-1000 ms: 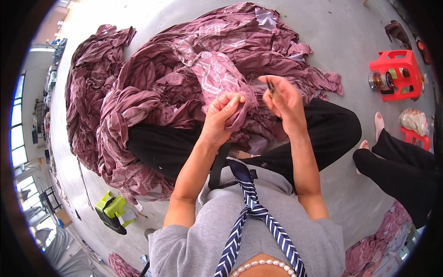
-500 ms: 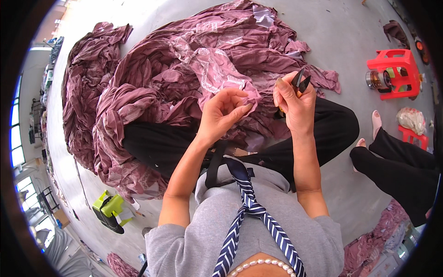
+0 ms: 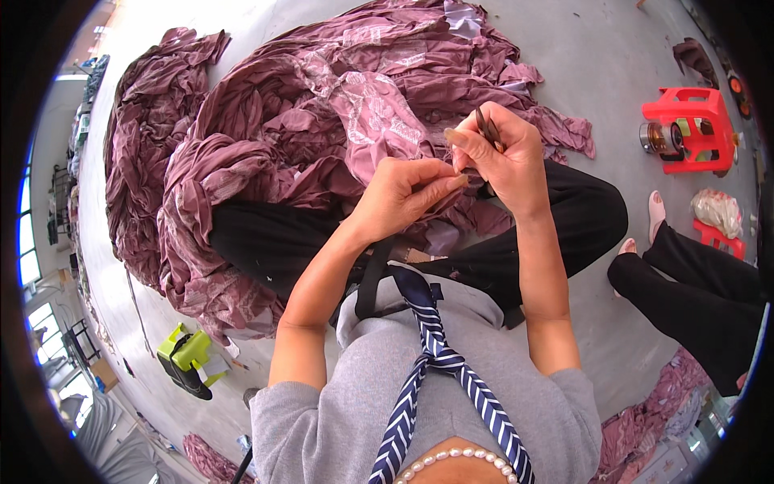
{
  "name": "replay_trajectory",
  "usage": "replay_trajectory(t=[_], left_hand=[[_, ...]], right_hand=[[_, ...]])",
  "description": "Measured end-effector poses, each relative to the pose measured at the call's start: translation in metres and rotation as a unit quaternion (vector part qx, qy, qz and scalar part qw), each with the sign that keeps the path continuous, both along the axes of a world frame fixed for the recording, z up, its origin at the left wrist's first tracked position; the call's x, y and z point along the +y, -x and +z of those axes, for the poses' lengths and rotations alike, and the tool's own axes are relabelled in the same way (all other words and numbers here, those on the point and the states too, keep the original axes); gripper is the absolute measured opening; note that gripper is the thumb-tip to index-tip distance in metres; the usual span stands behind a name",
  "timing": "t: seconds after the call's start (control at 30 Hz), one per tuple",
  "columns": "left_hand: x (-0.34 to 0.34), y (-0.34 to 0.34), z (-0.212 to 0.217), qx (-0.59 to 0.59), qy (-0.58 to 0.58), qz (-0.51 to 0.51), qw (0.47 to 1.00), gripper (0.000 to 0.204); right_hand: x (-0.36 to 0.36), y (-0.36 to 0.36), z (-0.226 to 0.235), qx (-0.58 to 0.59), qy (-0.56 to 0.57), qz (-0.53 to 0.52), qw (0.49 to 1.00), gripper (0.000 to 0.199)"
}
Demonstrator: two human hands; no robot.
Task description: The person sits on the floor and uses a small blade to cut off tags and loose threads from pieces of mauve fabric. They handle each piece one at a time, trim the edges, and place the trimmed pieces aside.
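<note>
A large heap of mauve fabric point(image 3: 379, 101) with pale printed patches spreads on the floor in front of me and over my crossed legs. My left hand point(image 3: 407, 194) is closed in a pinch at a near edge of this fabric, though the fingers mostly hide the pinched bit. Fingertip to fingertip with it, my right hand point(image 3: 504, 157) pinches thumb against forefinger; whatever lies between them is too small to make out. Tucked in that same right hand is a pair of thread snips point(image 3: 484, 125), dark blades pointing up and away, handles mostly covered by the fingers.
At the right stand a red plastic stool point(image 3: 701, 109) with a glass jar on its side and a smaller red stool point(image 3: 717, 240) bearing a plastic bag. Another person's black-trousered legs point(image 3: 693, 278) stretch in nearby. A lime-green stool point(image 3: 189, 351) is at lower left.
My hands have come together: the left moved right, the right moved left, so their fingertips meet. The snips have turned back into the right hand, their blades less spread to view.
</note>
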State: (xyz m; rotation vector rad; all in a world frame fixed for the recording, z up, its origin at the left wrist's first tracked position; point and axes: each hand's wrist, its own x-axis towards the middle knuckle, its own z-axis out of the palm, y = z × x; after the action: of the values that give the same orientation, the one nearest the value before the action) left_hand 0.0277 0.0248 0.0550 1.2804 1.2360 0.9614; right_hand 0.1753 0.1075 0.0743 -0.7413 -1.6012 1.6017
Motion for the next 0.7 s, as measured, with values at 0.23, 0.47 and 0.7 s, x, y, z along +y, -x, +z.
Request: replay_trajectory(t=[0.23,0.47,0.7], left_hand=[[-0.004,0.004,-0.008,-0.163,0.086,0.121,0.975,0.027],[-0.008,0.001,-0.015,-0.231,0.089,0.162,0.955,0.03],[-0.007,0.004,-0.009,-0.251,0.109,0.107,0.956,0.033]], right_hand=[[-0.001,-0.019,-0.012,-0.175,-0.097,-0.033,0.979,0.014],[0.001,-0.028,-0.022,-0.165,0.046,0.126,0.977,0.018],[0.004,-0.019,-0.011,-0.159,0.07,0.187,0.967,0.024]])
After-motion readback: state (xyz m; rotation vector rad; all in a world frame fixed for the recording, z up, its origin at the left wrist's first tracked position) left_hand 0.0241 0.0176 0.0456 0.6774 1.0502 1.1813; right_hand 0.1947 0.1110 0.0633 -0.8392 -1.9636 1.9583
